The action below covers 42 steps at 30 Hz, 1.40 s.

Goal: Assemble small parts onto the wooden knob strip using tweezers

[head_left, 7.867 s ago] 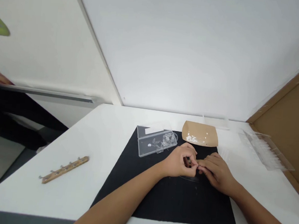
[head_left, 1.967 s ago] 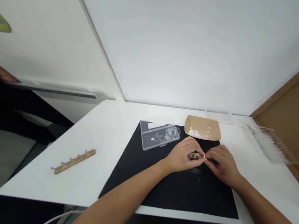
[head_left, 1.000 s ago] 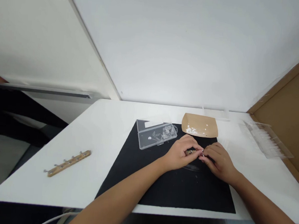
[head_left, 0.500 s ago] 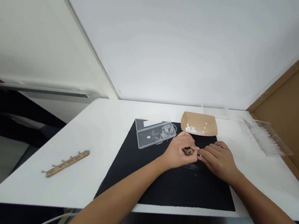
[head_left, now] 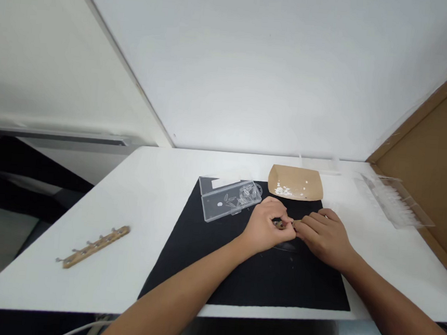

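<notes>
My left hand (head_left: 265, 227) is closed in a pinch over the black mat (head_left: 245, 281), with a small shiny metallic object (head_left: 280, 224) partly showing inside its curled fingers. The object's kind is too hidden to make out. My right hand (head_left: 323, 240) meets it from the right, fingers bent and pressed together at the left fingertips. What the right fingers grip is covered. Just beyond the left hand lies an open clear plastic case (head_left: 207, 214) with several clear, nail-tip-like pieces. A brown paper tray (head_left: 297, 176) with small white bits stands behind both hands.
A wooden strip with metal hooks (head_left: 95, 247) lies at the left of the white table (head_left: 160, 177). Clear plastic packaging with white pieces (head_left: 398, 203) lies at the right, near a brown board (head_left: 439, 155). A person's dark-clothed legs (head_left: 19, 175) show at far left.
The whole view has shifted slightly. My hands stay together over the mat, and less of the metallic object shows between them now.
</notes>
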Each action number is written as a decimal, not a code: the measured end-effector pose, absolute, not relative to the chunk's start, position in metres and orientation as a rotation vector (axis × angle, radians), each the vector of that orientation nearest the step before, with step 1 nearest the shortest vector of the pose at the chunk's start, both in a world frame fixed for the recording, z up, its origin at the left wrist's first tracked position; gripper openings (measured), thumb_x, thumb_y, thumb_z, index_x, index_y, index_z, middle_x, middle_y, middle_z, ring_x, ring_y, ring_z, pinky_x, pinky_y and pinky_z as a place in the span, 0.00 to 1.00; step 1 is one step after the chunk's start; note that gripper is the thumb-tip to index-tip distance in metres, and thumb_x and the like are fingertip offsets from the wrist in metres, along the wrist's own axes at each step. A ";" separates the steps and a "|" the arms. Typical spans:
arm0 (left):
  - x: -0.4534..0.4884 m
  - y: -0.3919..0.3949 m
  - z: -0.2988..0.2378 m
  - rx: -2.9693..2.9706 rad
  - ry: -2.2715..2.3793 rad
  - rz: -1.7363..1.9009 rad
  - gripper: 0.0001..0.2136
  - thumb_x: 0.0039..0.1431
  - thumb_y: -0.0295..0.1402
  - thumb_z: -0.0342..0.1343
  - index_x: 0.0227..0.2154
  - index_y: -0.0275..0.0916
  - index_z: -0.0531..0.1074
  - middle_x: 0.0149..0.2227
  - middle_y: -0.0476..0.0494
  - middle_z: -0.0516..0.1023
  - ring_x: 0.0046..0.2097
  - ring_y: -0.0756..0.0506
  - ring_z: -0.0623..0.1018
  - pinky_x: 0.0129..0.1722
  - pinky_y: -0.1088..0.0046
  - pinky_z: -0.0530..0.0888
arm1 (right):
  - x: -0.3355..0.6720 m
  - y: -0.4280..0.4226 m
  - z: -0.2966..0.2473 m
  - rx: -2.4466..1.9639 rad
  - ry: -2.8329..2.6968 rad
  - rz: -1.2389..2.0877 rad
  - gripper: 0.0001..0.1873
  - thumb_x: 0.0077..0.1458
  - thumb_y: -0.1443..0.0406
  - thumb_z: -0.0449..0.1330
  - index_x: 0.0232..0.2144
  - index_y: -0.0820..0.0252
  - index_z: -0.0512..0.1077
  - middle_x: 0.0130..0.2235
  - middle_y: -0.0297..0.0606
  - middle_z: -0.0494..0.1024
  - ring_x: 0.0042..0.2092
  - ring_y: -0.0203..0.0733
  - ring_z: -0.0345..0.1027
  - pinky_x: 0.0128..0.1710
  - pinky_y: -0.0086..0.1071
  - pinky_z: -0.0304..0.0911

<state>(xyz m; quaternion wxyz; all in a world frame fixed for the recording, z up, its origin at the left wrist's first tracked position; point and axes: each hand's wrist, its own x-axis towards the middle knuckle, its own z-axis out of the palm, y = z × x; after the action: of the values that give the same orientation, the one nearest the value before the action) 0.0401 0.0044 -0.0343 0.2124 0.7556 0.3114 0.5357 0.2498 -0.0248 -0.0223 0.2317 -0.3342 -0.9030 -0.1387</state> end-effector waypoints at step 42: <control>0.028 0.007 -0.027 1.709 0.744 1.160 0.07 0.51 0.32 0.69 0.33 0.35 0.86 0.35 0.34 0.82 0.45 0.41 0.81 0.17 0.86 0.68 | 0.255 -0.015 -0.027 -0.840 -2.308 -0.137 0.06 0.71 0.64 0.60 0.38 0.58 0.74 0.29 0.32 0.77 0.30 0.36 0.65 0.40 0.36 0.54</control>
<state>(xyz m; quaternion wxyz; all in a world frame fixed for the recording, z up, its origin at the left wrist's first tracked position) 0.0282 0.0074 -0.0269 0.4558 0.6929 0.3016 0.4703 0.2548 -0.0153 -0.0275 0.3340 -0.3219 -0.8843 -0.0526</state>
